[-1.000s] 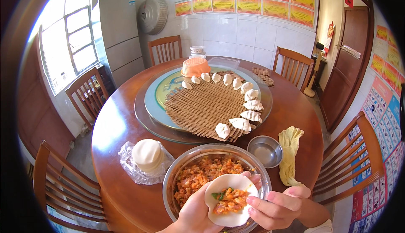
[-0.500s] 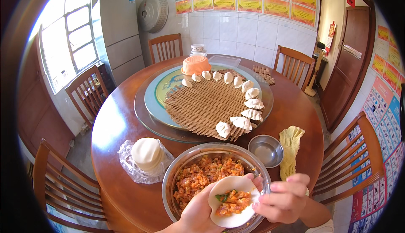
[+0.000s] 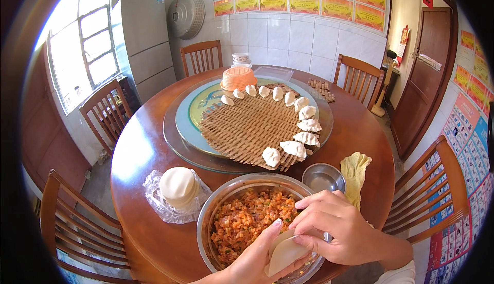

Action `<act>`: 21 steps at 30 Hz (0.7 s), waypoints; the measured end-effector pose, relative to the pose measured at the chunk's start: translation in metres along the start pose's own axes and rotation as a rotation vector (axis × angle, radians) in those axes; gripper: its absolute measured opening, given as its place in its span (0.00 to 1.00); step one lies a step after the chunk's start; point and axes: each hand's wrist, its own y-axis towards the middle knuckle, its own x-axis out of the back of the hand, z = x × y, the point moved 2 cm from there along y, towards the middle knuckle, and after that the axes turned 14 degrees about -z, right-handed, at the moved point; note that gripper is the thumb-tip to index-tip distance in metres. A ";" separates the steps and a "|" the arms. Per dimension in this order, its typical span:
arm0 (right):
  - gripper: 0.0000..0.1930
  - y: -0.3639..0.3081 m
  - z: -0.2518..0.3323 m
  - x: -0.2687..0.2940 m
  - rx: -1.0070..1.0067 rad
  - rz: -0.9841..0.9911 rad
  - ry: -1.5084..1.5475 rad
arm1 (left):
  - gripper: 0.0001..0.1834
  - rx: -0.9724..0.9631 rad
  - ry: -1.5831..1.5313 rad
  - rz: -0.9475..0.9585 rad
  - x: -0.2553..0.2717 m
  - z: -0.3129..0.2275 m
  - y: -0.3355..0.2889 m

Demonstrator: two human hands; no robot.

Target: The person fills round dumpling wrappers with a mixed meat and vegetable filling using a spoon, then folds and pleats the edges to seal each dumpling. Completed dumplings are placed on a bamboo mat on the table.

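Observation:
Over the near right side of a steel bowl (image 3: pixel 206 217) of orange filling (image 3: pixel 247 217), a dumpling wrapper (image 3: pixel 285 253) is folded over into a half-round. Its underside rests along the fingers of my left hand (image 3: pixel 252 258), whose thumb lies against the near face. My right hand (image 3: pixel 334 227) pinches the wrapper's upper edge between thumb and fingertips. The filling inside the wrapper is hidden by the fold. Left of the bowl, a stack of round wrappers (image 3: pixel 178 186) sits on crumpled clear plastic (image 3: pixel 157 201).
A woven mat (image 3: pixel 247 124) on the turntable carries several shaped dumplings (image 3: pixel 307 138) along its far and right edges. Right of the big bowl are a small metal bowl (image 3: pixel 323 178) and a yellow cloth (image 3: pixel 355 176). An orange basket (image 3: pixel 238 79) stands behind the mat. Wooden chairs (image 3: pixel 437 191) surround the table.
The wrapper, which lay open with filling showing, is now folded over. My right hand has moved left and closed on its edge, and my left hand has tilted with it.

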 end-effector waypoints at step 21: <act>0.12 -0.014 -0.007 -0.003 0.006 -0.344 0.070 | 0.11 -1.214 0.894 -0.193 -0.019 -0.010 -0.019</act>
